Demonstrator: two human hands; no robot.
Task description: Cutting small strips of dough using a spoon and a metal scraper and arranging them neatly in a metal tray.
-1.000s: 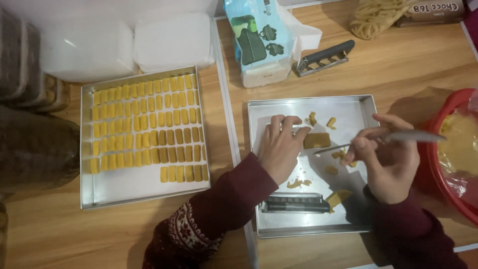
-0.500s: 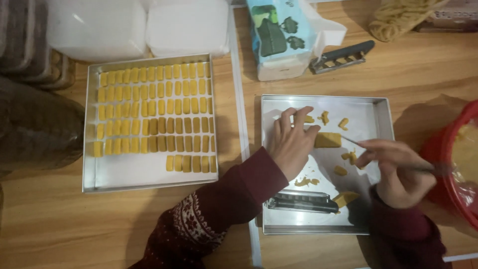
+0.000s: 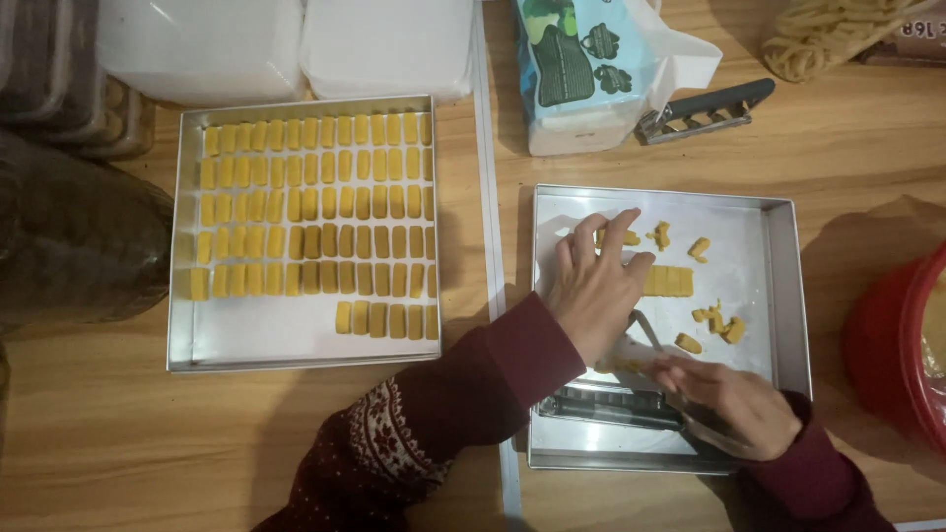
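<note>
Left hand [image 3: 596,286] spread open, palm down, fingers resting on the right tray [image 3: 778,296], fingertips just beside the dough strip [image 3: 670,282]. Right hand [image 3: 734,399] lower down, curled around a thin metal tool [image 3: 645,328], blade poking up toward the left palm. Can't really tell how tight that grip is, but definitely closed on it. Strip lying flat mid-tray, touching the left hand's index side. Loose yellow scraps [image 3: 717,320] scattered to the right of it, a few more near the fingertips up top. Dark press thing [image 3: 609,404] sitting at the tray's near edge, partly under the right hand. Off to the left, second tray [image 3: 296,340] packed with neat rows of cut pieces [image 3: 315,217], last row only half filled. Red bowl [image 3: 892,345] at far right, tissue pack [image 3: 576,69] and tongs [image 3: 705,108] up top, white tubs [image 3: 296,44] top left.
</note>
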